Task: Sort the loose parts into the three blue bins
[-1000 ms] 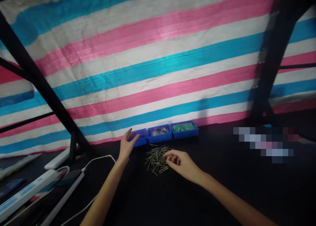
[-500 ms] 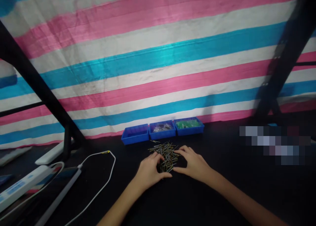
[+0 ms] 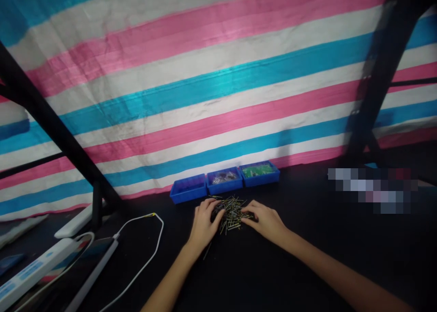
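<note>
A loose pile of thin metal sticks, like screws or pins, (image 3: pixel 232 214) lies on the black table (image 3: pixel 239 275). My left hand (image 3: pixel 205 221) rests at the pile's left side, its fingers curved and apart from the thumb, touching the edge of the pile. At the right side, my right hand (image 3: pixel 261 218) has its thumb and fingers spread around the pile's edge. Neither hand is closed on a stick that I can make out. One single stick (image 3: pixel 206 251) lies below my left hand, apart from the rest.
Behind the pile stand three blue bins: an empty-looking one (image 3: pixel 188 188), one with clear bags (image 3: pixel 224 180) and one with green contents (image 3: pixel 260 173). A white cable (image 3: pixel 157 244) and a power strip (image 3: pixel 37 269) are at left. A striped sheet (image 3: pixel 205 98) hangs behind.
My left hand has moved up and left, its thumb now pointing upward beside the pile. My right thumb has risen nearer its fingers. A single stick now shows below my left hand.
</note>
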### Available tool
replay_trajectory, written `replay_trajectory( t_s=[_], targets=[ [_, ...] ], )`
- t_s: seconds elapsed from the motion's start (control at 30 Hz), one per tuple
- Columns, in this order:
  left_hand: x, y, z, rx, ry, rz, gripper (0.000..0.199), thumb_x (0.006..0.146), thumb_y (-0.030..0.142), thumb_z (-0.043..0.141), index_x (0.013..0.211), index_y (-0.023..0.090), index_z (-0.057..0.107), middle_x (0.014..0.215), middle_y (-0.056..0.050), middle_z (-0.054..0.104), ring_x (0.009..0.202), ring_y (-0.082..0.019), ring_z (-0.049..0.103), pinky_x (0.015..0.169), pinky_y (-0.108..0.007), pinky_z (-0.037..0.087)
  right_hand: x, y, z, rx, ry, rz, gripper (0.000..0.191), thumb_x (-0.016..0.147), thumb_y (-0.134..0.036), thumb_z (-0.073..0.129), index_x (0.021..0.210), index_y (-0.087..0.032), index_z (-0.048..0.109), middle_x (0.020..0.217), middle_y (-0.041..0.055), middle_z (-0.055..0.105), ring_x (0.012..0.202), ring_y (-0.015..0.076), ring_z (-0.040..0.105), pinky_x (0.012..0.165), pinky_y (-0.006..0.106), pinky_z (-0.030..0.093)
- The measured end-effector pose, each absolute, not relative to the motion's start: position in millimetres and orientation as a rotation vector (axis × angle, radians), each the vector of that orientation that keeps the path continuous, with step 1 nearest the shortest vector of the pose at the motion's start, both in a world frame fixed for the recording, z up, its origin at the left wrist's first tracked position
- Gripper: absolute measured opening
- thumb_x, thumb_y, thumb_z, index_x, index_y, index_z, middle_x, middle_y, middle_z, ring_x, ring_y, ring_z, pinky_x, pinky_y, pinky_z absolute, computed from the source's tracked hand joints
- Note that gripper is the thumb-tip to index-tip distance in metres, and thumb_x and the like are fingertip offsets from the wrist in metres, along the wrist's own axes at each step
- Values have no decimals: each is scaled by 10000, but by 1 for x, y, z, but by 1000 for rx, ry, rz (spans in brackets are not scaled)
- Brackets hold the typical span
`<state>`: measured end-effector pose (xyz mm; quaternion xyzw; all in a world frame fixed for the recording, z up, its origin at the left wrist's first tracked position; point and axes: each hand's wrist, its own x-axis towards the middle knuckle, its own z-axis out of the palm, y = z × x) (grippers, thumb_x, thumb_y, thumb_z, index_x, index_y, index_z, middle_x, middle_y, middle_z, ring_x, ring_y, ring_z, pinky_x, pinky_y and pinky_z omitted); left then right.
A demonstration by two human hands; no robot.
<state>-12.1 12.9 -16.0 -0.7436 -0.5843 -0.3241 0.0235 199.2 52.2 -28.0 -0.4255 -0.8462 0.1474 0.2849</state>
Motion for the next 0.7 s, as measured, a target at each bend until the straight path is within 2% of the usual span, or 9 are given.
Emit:
replay_trajectory(
  t_s=[0.33,0.57,0.7],
  targets=[
    [-34,39,-32,-2291,-1954,-818,399,866,451,355,1178,233,476,1232,-47,509,1162,-201,417,950,-399,306,199,51,-33,-1097,-2234,371,189,786,-306,562,950,-247,636,904,5,612,791,155,582,655,235,425],
    [-33,36,-30,-2386,-1935,-827,382,868,458,340,1168,261,471,1188,-28,521,1117,-187,442,936,-379,326,198,51,-31,-1111,-2240,372,183,785,-304,561,943,-251,636,899,4,614,752,149,582,613,228,417],
    [-31,40,-29,-2415,-1953,-819,415,864,471,336,1210,264,436,1257,-36,474,1173,-201,395,964,-403,300,197,51,-32,-1119,-2234,366,183,782,-308,562,939,-250,636,883,-1,610,722,139,576,588,220,408]
  ],
)
